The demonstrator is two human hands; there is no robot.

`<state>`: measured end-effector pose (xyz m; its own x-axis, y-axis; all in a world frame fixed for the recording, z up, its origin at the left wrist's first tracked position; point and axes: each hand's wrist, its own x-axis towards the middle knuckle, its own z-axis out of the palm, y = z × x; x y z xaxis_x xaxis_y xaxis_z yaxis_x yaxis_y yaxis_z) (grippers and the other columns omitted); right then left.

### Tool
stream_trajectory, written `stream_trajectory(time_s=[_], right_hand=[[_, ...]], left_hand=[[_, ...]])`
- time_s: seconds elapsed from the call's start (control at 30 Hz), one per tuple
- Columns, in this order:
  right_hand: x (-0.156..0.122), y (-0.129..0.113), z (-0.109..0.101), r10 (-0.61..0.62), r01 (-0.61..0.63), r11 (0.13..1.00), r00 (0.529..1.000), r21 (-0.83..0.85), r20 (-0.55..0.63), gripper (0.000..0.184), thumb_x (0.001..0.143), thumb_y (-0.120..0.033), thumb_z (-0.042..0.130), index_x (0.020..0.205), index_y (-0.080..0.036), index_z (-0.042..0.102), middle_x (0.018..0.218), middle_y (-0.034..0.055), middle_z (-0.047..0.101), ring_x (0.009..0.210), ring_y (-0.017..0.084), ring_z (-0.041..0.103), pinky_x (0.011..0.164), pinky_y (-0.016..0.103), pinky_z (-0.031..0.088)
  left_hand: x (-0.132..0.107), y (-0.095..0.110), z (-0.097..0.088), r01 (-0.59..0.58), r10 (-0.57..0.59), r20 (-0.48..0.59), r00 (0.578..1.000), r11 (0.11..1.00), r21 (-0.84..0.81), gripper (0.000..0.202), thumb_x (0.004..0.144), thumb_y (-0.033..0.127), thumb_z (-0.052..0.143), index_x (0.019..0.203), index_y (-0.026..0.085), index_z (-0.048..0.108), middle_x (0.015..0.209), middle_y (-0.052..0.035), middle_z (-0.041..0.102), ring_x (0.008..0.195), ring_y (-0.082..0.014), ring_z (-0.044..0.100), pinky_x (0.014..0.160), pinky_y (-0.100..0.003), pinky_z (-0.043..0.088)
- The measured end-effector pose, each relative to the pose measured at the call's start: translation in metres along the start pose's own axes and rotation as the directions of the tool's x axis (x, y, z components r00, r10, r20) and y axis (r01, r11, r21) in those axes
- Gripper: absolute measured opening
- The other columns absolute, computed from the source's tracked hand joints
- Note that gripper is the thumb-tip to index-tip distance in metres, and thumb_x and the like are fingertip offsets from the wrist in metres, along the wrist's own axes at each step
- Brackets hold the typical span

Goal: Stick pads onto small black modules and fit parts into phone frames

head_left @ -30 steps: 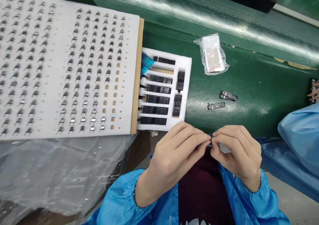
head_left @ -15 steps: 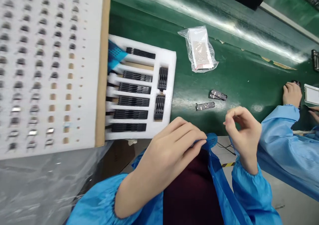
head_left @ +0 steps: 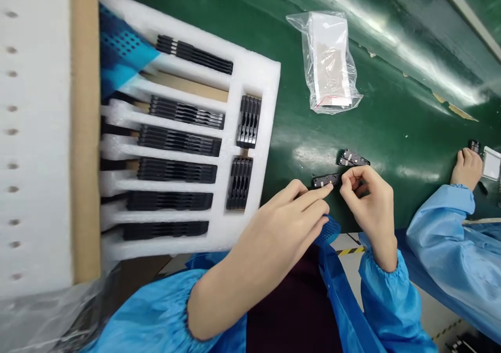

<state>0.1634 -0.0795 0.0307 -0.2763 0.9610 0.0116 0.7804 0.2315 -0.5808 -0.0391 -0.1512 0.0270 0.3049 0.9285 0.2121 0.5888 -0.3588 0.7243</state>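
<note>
On the green worktop in front of me lie two small narrow black parts with light metal spots, a near one point(head_left: 323, 181) and a far one point(head_left: 353, 158). My left hand point(head_left: 289, 217) reaches over the worktop's front edge. Its index finger stretches to the near black part and seems to touch it; the other fingers are loosely bent. At that part's right end is my right hand point(head_left: 370, 196), thumb and index finger pinched together. Whatever sits in the pinch, if anything, is too small or hidden to make out.
Left of my hands is a white foam tray point(head_left: 270, 118) with several stacks of black parts point(head_left: 176, 170) in its slots. A foam board point(head_left: 39, 149) with holes stands further left. Beyond lies a clear plastic bag point(head_left: 332, 66) of flat pieces. A co-worker's hand point(head_left: 467, 166) is at right.
My view has come closer and shifted right. Both hands have moved forward to the near black part, and my left index finger has stretched out. The right hand stays pinched.
</note>
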Motion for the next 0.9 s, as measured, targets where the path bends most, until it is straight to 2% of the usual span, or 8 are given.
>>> stream_trajectory(time_s=[0.17,0.37,0.73,0.9], right_hand=[[-0.0003,-0.0032,-0.0020,0.000,0.000,0.998,1.000,-0.064,0.003,0.011,0.102,-0.024,0.063,0.091,-0.024,0.066,0.083,-0.0004,0.067,0.073,0.016,0.062,0.066,0.029,0.052],[-0.0024,-0.0040,-0.0034,-0.021,0.020,0.997,1.000,-0.077,-0.010,0.011,0.102,-0.019,0.064,0.092,-0.023,0.066,0.084,-0.0013,0.066,0.073,0.015,0.061,0.066,0.028,0.053],[-0.0032,-0.0053,0.0007,-0.070,0.059,0.984,0.996,-0.169,-0.063,0.011,0.102,-0.022,0.064,0.092,-0.024,0.066,0.082,-0.0006,0.067,0.071,0.016,0.063,0.064,0.029,0.055],[-0.0047,-0.0058,0.0025,-0.073,0.056,0.981,0.993,-0.184,-0.091,0.010,0.101,-0.021,0.065,0.092,-0.023,0.067,0.083,-0.0002,0.068,0.072,0.015,0.063,0.062,0.029,0.056]], left_hand=[[-0.0001,-0.0010,-0.0011,-0.067,0.058,0.073,0.996,0.990,0.126,0.025,0.106,0.005,0.059,0.088,0.015,0.073,0.123,-0.0090,0.081,0.096,-0.0244,0.066,0.091,-0.041,0.064],[-0.0041,-0.0022,-0.0011,-0.018,0.002,0.138,0.990,0.994,0.110,0.020,0.102,0.002,0.062,0.094,0.017,0.073,0.131,-0.0099,0.077,0.094,-0.0250,0.068,0.083,-0.042,0.064],[-0.0023,-0.0003,-0.0004,0.006,-0.012,0.086,0.996,0.998,0.063,0.029,0.101,0.000,0.060,0.082,0.020,0.064,0.119,-0.0072,0.078,0.090,-0.0233,0.067,0.080,-0.040,0.063],[-0.0026,-0.0003,0.0012,-0.004,-0.002,0.084,0.997,0.997,0.072,0.029,0.102,0.002,0.061,0.080,0.021,0.062,0.117,-0.0067,0.078,0.094,-0.0238,0.068,0.085,-0.040,0.062]])
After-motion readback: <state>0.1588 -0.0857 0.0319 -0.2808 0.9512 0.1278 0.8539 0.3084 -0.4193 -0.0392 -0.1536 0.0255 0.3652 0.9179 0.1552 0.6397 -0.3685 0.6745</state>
